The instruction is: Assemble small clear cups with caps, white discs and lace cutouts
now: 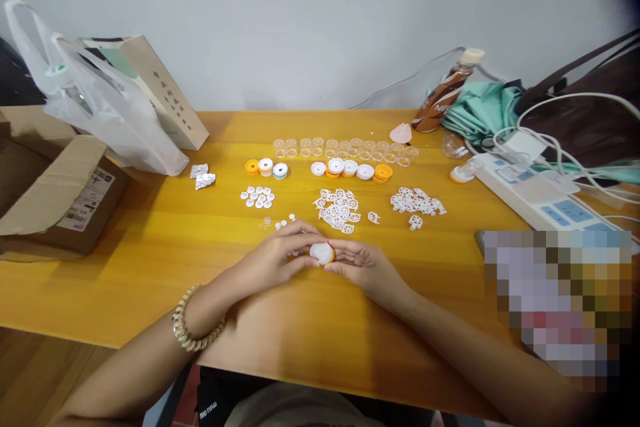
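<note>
**Fig. Two-handed pinch on a small two-part disc**

The small, round white-and-orange plastic disc [321, 253] is held about midway along the wooden table [150, 267], nearer its near edge than its far edge. The left hand [273, 259] and the right hand [363, 265] meet on it from opposite sides. The grip of each hand is closed on the white-and-orange plastic disc, with fingertips and thumbs clamped at its rim. The white face is up and an orange edge shows below. Whether the disc rests on the table or sits just above it cannot be told. A cream beaded bracelet [193, 330] circles the left wrist.

Judging from this pose, the white part is being seated on the orange one. To do this well, both hands should press evenly and hold the two parts flat to each other. The fingertips should stay off the seam so that a tilted fit shows.

Just beyond the hands, toward the far edge, are:
- a scatter of tiny white rings [258, 197];
- a pile of white lattice-shaped plastic pieces [339, 208];
- a second lattice pile [417, 201], to the right of the first.

Behind these lie a row of similar orange and white discs [350, 169], then a row of small clear plastic cups [345, 147]. A brown cardboard box [60, 193] sits at the left edge and a white power strip [540, 193] at the right.
</note>
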